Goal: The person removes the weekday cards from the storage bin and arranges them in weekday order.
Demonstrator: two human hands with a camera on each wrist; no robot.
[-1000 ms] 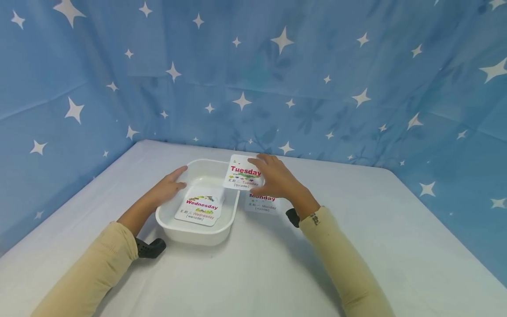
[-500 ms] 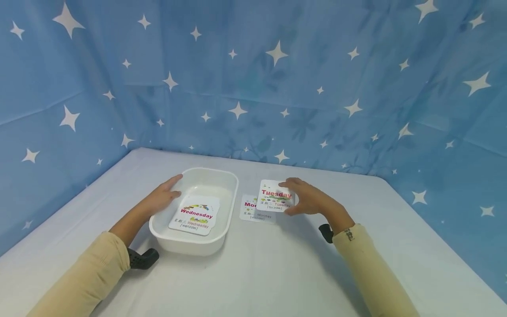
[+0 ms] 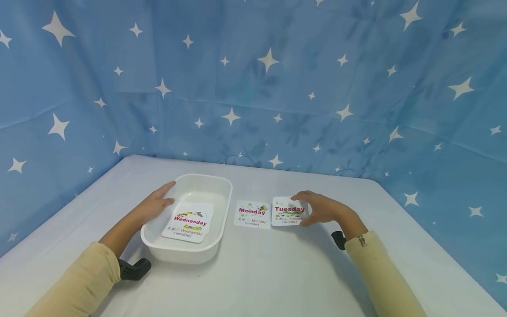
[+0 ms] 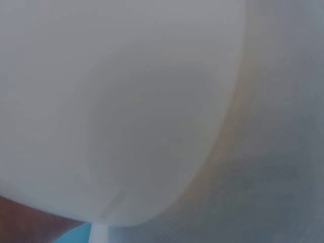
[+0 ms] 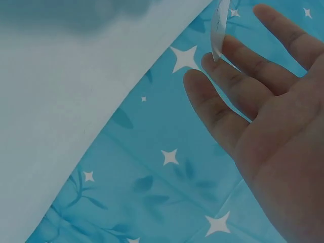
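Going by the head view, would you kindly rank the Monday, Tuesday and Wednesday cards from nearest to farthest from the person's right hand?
1. Tuesday card: nearest, its right end gripped by the right hand.
2. Monday card: just left of the Tuesday card.
3. Wednesday card: farthest left, inside the white tub.

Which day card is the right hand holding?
The Tuesday card: the right hand grips its right side. Monday and Wednesday have no hand on them.
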